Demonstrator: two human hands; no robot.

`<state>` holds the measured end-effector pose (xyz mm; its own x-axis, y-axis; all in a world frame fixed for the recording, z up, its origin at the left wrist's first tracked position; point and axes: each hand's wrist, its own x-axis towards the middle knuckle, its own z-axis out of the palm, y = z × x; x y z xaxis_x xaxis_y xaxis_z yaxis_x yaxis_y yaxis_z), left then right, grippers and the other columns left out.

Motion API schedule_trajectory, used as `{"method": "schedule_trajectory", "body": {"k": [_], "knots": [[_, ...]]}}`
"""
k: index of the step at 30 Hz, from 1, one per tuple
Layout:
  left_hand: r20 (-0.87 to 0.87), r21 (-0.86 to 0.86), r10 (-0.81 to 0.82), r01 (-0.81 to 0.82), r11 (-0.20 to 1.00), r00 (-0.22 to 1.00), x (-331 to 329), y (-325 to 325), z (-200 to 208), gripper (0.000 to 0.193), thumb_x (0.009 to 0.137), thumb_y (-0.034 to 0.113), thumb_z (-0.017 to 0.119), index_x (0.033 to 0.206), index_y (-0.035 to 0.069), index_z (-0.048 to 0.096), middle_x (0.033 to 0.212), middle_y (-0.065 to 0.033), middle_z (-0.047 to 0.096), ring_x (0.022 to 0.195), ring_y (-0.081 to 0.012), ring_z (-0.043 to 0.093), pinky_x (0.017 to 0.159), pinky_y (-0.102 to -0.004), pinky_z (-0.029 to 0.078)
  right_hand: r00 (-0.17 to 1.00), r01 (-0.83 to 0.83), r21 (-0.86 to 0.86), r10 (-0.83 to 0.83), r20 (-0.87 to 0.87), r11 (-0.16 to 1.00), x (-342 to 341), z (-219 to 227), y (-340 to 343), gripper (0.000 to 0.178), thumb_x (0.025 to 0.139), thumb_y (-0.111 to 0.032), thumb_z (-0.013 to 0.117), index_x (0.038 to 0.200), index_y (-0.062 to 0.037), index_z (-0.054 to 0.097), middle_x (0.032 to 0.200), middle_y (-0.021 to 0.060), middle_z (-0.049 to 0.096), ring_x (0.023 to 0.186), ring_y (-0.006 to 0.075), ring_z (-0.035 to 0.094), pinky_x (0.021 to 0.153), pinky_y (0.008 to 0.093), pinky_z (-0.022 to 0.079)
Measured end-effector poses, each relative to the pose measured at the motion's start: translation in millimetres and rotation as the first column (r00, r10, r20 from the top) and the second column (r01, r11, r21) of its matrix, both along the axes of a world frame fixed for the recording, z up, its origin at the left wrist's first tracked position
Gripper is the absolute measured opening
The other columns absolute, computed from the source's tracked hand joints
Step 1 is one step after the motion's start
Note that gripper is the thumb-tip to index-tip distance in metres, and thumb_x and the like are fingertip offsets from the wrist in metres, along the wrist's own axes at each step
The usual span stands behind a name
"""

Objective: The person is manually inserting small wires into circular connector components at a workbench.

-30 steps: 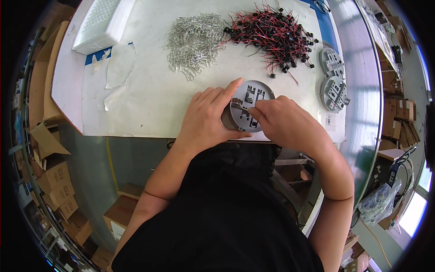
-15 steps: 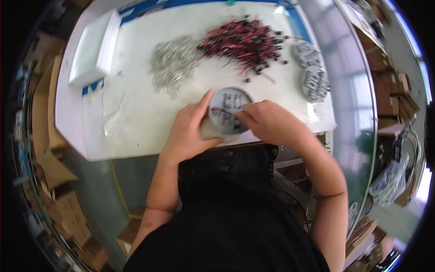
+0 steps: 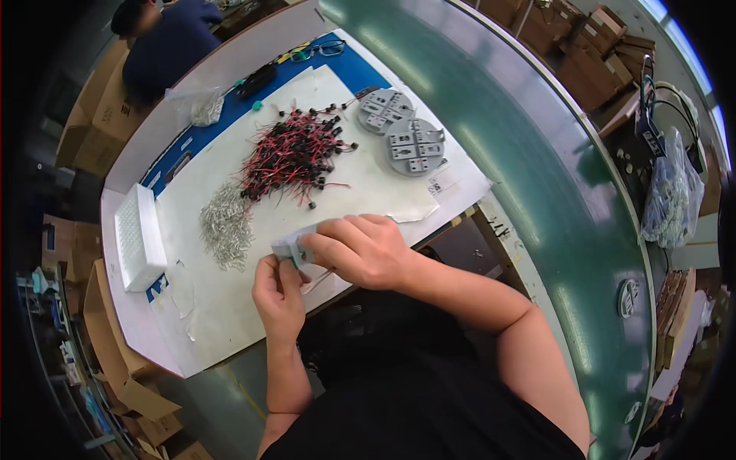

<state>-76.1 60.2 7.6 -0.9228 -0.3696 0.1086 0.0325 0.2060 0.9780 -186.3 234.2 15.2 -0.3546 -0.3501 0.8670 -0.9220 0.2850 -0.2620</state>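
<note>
A round grey disc fixture (image 3: 285, 247) is tilted up on its edge close to the table's near side, between my two hands. My left hand (image 3: 279, 297) is closed on its lower left edge, thumb and fingers pinching it. Over its top and right side curl the fingers of my right hand (image 3: 364, 251), which hide most of it. Beyond my hands lie a heap of small black parts with red and black wires (image 3: 295, 153) and a heap of small clear or silvery pieces (image 3: 226, 226).
Two similar grey discs (image 3: 415, 147) with dark slots lie at the back right. A white foam tray (image 3: 139, 239) stands on the left. Glasses (image 3: 318, 50) and a bag of small parts (image 3: 205, 111) sit at the back. Another person (image 3: 169, 54) is beyond the table, far left.
The disc, earlier lying face up in my left hand, is now tipped on edge, with both hands around it. My view has turned to the right, so the table appears rotated.
</note>
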Motion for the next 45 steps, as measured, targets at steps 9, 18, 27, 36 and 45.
{"method": "schedule_trajectory", "body": {"k": [9,18,27,36,45], "knots": [[0.025,0.109,-0.118,0.115,0.987,0.993,7,1,-9,0.013,0.112,0.009,0.054,0.116,-0.002,0.059,0.078,-0.0093,0.071,0.071,-0.0112,0.067,0.068,-0.0253,0.054,0.564,0.783,-0.074,-0.656,0.501,0.617,-233,45,208,0.032,0.095,-0.032,0.076,0.118,-0.0107,0.073,0.095,0.0153,0.078,0.081,0.0376,0.075,0.075,0.0474,0.058],[0.063,-0.110,0.175,-0.167,0.980,0.983,57,-54,-39,0.025,0.112,0.011,0.056,0.131,-0.002,0.065,0.086,-0.0080,0.075,0.081,-0.0126,0.074,0.073,-0.0242,0.055,0.299,0.838,0.319,-0.861,0.413,0.444,-247,-33,340,0.045,0.098,-0.045,0.071,0.103,-0.0017,0.078,0.100,0.0220,0.078,0.092,0.0379,0.075,0.084,0.0479,0.057],[0.042,-0.086,0.102,-0.099,0.991,0.994,40,-34,-34,0.023,0.109,0.008,0.063,0.126,-0.005,0.071,0.095,-0.0089,0.077,0.088,-0.0151,0.076,0.085,-0.0277,0.058,0.644,0.283,0.558,-0.586,0.492,0.780,-150,-15,156,0.032,0.093,-0.025,0.075,0.084,0.0056,0.069,0.066,0.0175,0.064,0.057,0.0225,0.060,0.061,0.0398,0.050],[-0.139,-0.387,-0.002,-0.052,0.921,0.990,53,-47,-9,0.081,0.087,0.039,0.091,0.147,-0.002,0.057,0.125,-0.0154,0.074,0.121,-0.0267,0.068,0.106,-0.0419,0.051,0.679,-0.102,0.424,-0.249,0.691,0.900,-41,22,43,0.026,0.089,-0.018,0.076,0.080,0.0053,0.067,0.065,0.0202,0.066,0.056,0.0328,0.063,0.059,0.0414,0.052],[0.060,-0.664,-0.039,0.069,0.745,0.997,35,-44,-14,0.117,0.065,0.041,0.100,0.159,0.005,0.042,0.143,-0.0170,0.063,0.130,-0.0372,0.060,0.113,-0.0488,0.045,0.731,-0.043,0.394,-0.240,0.639,0.918,-39,-18,-48,0.023,0.089,-0.026,0.081,0.091,-0.0045,0.073,0.090,0.0146,0.072,0.078,0.0357,0.071,0.071,0.0442,0.055]]}}
